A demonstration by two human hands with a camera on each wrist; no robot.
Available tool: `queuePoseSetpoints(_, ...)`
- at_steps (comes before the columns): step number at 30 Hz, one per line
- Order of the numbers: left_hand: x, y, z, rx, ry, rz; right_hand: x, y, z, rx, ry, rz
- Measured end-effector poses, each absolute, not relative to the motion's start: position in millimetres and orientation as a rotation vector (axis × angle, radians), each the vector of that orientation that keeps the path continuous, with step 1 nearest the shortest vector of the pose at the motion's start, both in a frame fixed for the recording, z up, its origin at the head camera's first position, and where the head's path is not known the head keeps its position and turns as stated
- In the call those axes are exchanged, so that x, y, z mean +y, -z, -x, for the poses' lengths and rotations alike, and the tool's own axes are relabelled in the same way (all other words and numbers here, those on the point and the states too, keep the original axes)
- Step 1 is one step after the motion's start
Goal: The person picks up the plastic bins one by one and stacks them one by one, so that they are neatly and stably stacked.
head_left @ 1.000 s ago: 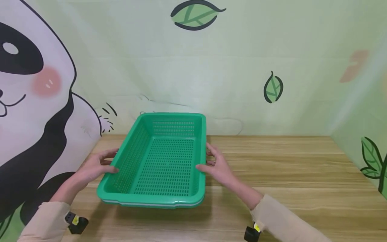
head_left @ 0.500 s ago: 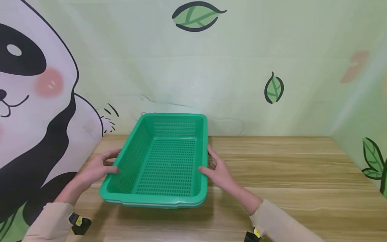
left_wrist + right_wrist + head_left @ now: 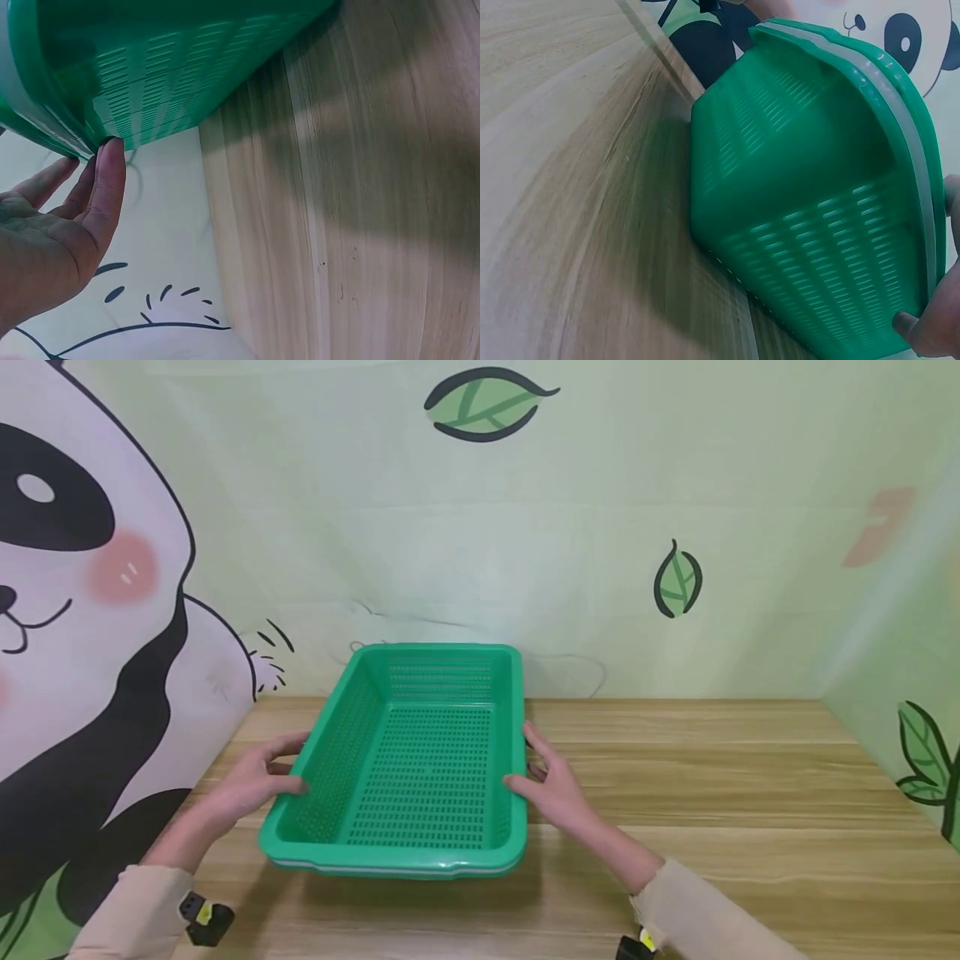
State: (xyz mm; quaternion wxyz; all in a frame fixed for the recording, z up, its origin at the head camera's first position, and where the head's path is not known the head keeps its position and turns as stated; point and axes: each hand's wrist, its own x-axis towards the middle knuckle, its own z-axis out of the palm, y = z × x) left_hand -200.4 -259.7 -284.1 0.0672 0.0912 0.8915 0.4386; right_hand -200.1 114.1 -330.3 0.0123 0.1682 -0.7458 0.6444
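Note:
A green plastic basket [image 3: 397, 858] with slotted sides and base sits left of centre in the head view, nothing inside it. Below its top rim runs a pale band with more green under it, plain in the right wrist view on the basket [image 3: 802, 150]. My left hand [image 3: 258, 781] grips the left rim, thumb over the top; in the left wrist view its fingers lie along the outside under the lip. On the opposite long side my right hand [image 3: 558, 785] holds the rim, thumb on top and fingers outside. The near end is tilted up, with shadow beneath.
A wood-grain tabletop [image 3: 712, 793] stretches out to the right. Behind it hangs a pale green backdrop [image 3: 570, 468] printed with leaves and, at left, a large panda [image 3: 150, 652]. Small black devices [image 3: 210, 922] sit at both wrists.
The basket has shifted slightly to the right with both hands still gripping its sides. The head view has moved a little as well.

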Motion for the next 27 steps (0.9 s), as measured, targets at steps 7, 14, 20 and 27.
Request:
queuePoseSetpoints(7, -255.2, 286.5, 200.2, 2.655, -1.365, -0.302, 122.9, 330.0, 200.8, -2.342, -2.002, -0.531)
queuePoseSetpoints(14, -246.6, 287.3, 197.3, 2.579, -1.438, -0.329, 135.0, 329.5, 200.9, -2.360, -1.985, -0.531)
queuePoseSetpoints(20, -239.5, 287.7, 196.2, 2.556, -1.455, -0.346, 143.8, 328.8, 200.0, -2.383, -1.983, -0.536)
queuePoseSetpoints(27, -231.2, 288.7, 197.5, 2.555, -1.464, -0.358, 154.5, 327.4, 198.7, -2.403, -1.969, -0.542)
